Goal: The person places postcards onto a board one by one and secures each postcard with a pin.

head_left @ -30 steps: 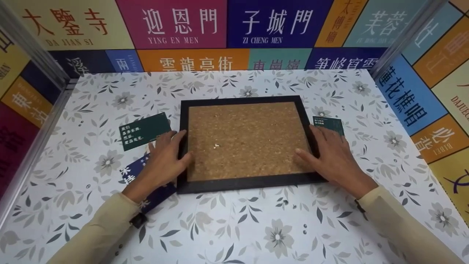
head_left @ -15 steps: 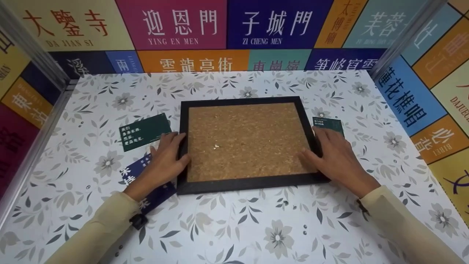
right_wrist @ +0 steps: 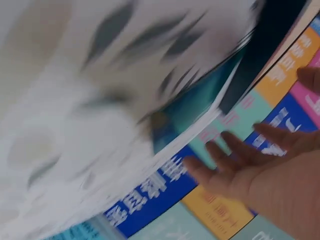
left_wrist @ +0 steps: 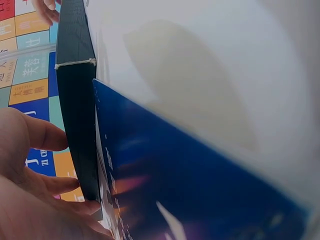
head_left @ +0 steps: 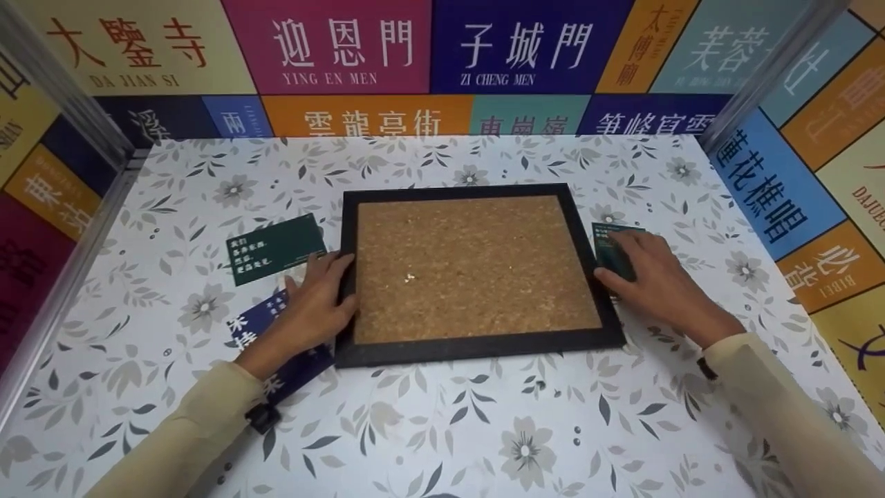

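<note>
A cork board (head_left: 477,270) with a black frame lies flat in the middle of the table in the head view. My left hand (head_left: 308,311) rests at its left side; in the left wrist view thumb and fingertips touch the black frame edge (left_wrist: 77,115). Partly under that hand lies a dark blue card (head_left: 301,370) with white characters. My right hand (head_left: 657,283) is just off the right edge of the board, fingers loosely extended over a small green card (head_left: 612,256), which it partly covers. Nothing is held in the right hand (right_wrist: 270,170).
Another green card (head_left: 273,247) with white writing lies left of the board. White floral paper (head_left: 456,429) covers the table. Panels with colourful lettering (head_left: 346,48) stand at the back and both sides.
My right hand has let go of the board's right edge and moved right, over the small green card. The left hand stays at the left edge; the board has hardly shifted.
</note>
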Available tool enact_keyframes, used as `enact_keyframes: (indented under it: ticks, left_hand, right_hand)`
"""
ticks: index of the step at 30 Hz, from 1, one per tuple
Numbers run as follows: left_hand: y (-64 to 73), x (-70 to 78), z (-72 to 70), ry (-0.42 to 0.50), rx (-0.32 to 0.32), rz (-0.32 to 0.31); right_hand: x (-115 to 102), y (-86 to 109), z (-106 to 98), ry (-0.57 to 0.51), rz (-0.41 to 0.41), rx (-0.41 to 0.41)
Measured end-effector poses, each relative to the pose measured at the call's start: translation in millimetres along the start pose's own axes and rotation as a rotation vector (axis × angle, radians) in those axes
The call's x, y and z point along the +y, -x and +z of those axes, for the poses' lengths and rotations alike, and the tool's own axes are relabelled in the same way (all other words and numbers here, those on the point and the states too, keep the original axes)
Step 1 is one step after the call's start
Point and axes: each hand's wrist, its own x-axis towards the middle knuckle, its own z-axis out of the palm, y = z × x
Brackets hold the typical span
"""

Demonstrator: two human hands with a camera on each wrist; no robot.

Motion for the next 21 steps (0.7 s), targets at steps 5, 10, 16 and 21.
enact_keyframes:
  ticks: [5, 10, 16, 21]
  left_hand:
    - [2.8, 4.5, -2.9, 0.021, -0.008, -0.002]
    - [11.0, 21.2, -13.5, 0.035, -0.038, -0.023]
    - [13.3, 27.2, -20.0, 0.004, -0.074, -0.052]
    - [11.6, 30.0, -17.4, 0.017, -0.078, -0.048]
  right_hand:
    - [26.0, -11.7, -8.8, 0.034, -0.006, -0.041]
    - [49.0, -25.3, -16.9, 0.011, 0.048, -0.102]
    - [72.4, -39.0, -24.6, -0.042, 0.11, -0.172]
    - [83.7, -39.6, -28.0, -0.039, 0.129, -0.203]
